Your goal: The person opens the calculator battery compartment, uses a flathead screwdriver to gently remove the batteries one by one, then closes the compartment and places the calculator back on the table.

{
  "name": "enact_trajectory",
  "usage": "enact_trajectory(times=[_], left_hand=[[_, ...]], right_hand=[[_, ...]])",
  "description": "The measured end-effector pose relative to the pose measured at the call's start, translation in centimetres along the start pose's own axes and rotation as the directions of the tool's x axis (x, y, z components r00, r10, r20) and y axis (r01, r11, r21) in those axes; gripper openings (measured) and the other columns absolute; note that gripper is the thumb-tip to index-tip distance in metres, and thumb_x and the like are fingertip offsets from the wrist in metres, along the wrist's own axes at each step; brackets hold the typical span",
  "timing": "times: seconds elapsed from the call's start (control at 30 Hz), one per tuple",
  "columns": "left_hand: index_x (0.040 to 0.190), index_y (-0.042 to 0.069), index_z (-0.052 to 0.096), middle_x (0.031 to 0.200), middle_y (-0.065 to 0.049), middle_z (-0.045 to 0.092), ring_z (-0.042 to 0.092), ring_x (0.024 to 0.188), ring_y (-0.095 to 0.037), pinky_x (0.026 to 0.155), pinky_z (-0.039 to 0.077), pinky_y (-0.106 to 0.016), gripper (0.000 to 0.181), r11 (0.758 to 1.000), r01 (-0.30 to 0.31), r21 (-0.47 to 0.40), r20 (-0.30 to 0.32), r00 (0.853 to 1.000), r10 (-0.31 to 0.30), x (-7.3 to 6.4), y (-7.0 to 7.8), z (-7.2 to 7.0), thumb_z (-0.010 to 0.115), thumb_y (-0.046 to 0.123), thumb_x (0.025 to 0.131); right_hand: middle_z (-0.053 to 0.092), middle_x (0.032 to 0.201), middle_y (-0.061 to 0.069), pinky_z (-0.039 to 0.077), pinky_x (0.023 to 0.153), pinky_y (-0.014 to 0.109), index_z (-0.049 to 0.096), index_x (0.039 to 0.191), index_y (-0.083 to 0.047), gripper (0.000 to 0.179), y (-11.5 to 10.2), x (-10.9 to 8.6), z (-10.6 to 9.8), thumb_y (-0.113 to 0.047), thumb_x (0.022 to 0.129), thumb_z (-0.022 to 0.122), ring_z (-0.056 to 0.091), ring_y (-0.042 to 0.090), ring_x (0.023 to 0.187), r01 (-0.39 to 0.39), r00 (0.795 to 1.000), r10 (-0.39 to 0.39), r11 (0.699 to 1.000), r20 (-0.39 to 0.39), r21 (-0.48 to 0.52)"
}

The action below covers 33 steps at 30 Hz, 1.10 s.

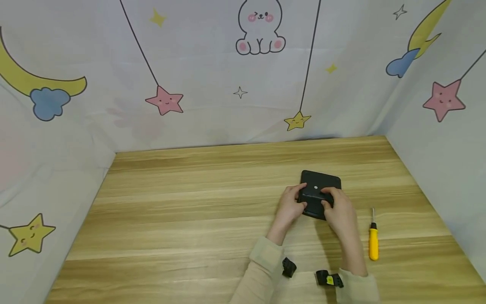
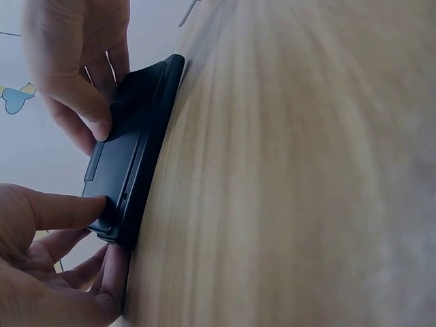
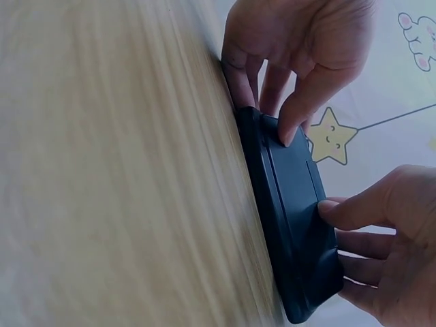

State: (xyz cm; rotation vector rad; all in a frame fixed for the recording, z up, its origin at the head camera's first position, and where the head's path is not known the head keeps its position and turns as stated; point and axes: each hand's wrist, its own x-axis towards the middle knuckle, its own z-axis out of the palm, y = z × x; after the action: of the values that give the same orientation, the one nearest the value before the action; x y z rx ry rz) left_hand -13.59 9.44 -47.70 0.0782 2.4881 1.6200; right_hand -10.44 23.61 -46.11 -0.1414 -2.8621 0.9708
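A flat black device point(image 1: 314, 211) with rounded corners lies on the table, a small silver round spot on its upper face. A raised panel point(image 3: 303, 194) runs across that face; what kind of device it is cannot be told. My left hand point(image 1: 291, 206) grips its left edge, the thumb on top and the other fingers around the side, as the left wrist view shows. With thumb and fingers my right hand point(image 1: 341, 213) pinches the raised part near the right side. The device's underside is hidden.
A yellow-handled screwdriver point(image 1: 373, 242) lies to the right of my right hand, its tip pointing away. Black straps point(image 1: 289, 267) show near both sleeves. The wooden table point(image 1: 171, 219) meets a white printed curtain point(image 1: 212, 76) at the back and sides.
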Motion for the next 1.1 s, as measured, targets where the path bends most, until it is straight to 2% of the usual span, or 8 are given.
enact_trajectory(times=[0.3,0.47,0.8,1.1], left_hand=[[0.131,0.016,0.061,0.108,-0.006,0.057,0.048,0.088,-0.015,0.074,0.037,-0.02,0.059,1.0,0.001,-0.008,-0.007,1.0,-0.001,-0.09,-0.07,-0.17,0.068,-0.005,0.077],[0.131,0.016,0.061,0.109,-0.006,0.057,0.047,0.088,-0.014,0.075,0.037,-0.02,0.058,1.0,-0.002,-0.002,-0.005,1.0,0.002,-0.09,-0.17,-0.23,0.068,-0.005,0.077],[0.132,0.017,0.06,0.111,-0.006,0.058,0.048,0.09,-0.014,0.076,0.038,-0.021,0.058,1.0,0.013,-0.027,0.001,1.0,-0.013,-0.11,-0.12,-0.28,0.067,-0.005,0.078],[0.131,0.016,0.06,0.117,-0.008,0.059,0.052,0.092,-0.014,0.076,0.04,-0.02,0.058,0.999,0.008,-0.043,0.002,1.0,-0.008,-0.12,0.01,-0.26,0.067,-0.005,0.078]], right_hand=[[0.059,0.124,0.027,0.041,0.097,0.058,0.059,0.117,0.001,0.026,-0.42,-0.07,0.03,-0.005,0.092,0.058,0.053,0.047,0.118,-0.006,1.0,0.006,0.999,-0.024,0.036],[0.06,0.118,0.025,0.04,0.099,0.058,0.061,0.112,0.001,0.023,-0.4,-0.12,0.31,-0.003,0.089,0.061,0.052,0.045,0.116,0.023,0.998,-0.021,0.999,-0.062,0.04],[0.063,0.096,0.02,0.042,0.082,0.047,0.065,0.096,0.002,0.011,-0.68,-0.03,0.66,0.002,0.085,0.064,0.052,0.034,0.091,0.091,0.977,-0.086,0.996,-0.196,0.015],[0.064,0.09,0.018,0.041,0.078,0.043,0.069,0.095,0.002,0.011,-0.64,-0.04,0.72,0.002,0.085,0.065,0.056,0.032,0.086,0.103,0.966,-0.097,0.995,-0.238,0.014]])
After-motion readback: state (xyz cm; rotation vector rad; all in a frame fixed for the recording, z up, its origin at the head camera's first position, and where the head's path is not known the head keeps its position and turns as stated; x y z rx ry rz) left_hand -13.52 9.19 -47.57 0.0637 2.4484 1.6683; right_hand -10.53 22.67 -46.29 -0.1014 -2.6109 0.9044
